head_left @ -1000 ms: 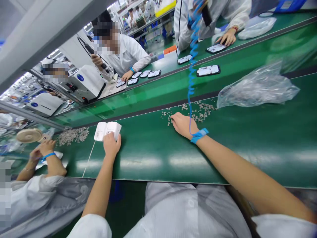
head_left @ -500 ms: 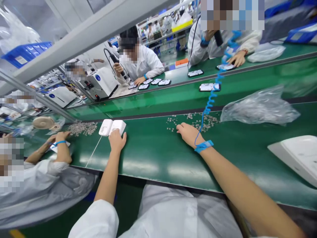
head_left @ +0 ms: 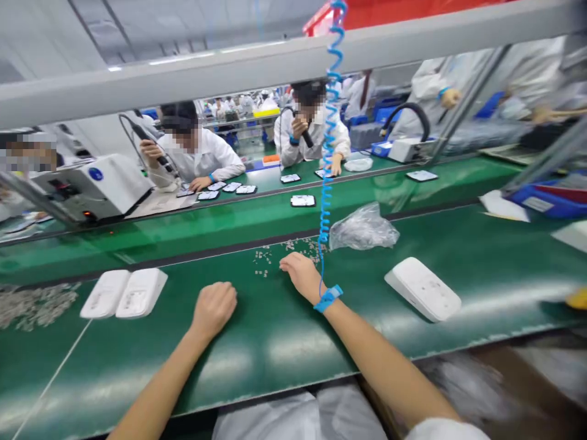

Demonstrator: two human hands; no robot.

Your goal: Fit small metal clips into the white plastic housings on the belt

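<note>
My left hand (head_left: 214, 310) is above the green work surface (head_left: 257, 330) with its fingers curled in; whatever they hold, if anything, is hidden. My right hand (head_left: 300, 276), wearing a blue wrist strap (head_left: 328, 298), has its fingers pressed together beside scattered small clear pieces (head_left: 262, 255). I cannot make out anything between its fingertips. To the left, two white plastic housings (head_left: 141, 292) lie side by side, apart from my left hand. Another white housing (head_left: 424, 288) rests at the right.
A coiled blue cord (head_left: 326, 153) runs up from my wrist strap. Beyond the clear pieces lies a crumpled plastic bag (head_left: 364, 227). A heap of clear pieces (head_left: 34, 305) is at far left. Co-workers (head_left: 202, 143) sit across the green belt (head_left: 257, 214), which carries a dark-edged panel (head_left: 303, 200).
My left hand has left the two white housings and moved right, toward my right hand. My right hand stays by the small pieces. The view has swung right.
</note>
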